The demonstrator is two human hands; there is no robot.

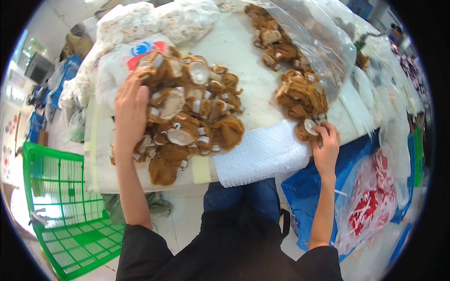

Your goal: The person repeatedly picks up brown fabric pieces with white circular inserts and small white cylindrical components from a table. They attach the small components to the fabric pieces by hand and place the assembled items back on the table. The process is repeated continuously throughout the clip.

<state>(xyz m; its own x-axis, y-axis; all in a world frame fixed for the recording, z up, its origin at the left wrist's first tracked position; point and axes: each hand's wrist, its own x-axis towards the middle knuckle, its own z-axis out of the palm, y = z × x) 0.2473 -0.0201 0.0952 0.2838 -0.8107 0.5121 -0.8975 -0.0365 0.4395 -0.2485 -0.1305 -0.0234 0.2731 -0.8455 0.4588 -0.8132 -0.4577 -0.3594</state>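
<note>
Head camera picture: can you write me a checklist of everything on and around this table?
Surface: pale table, mostly covered.
Job's things: big heap of brown plush pieces; smaller heap spilling from a clear plastic bag.
Clutter: white bubble wrap sheet; white stuffed bags.
Grippers: left hand lies flat on the big heap; right hand pinches one plush piece.
Cables: nothing seen.
Surroundings: green crate, blue bin, bag of red and white bits.
</note>
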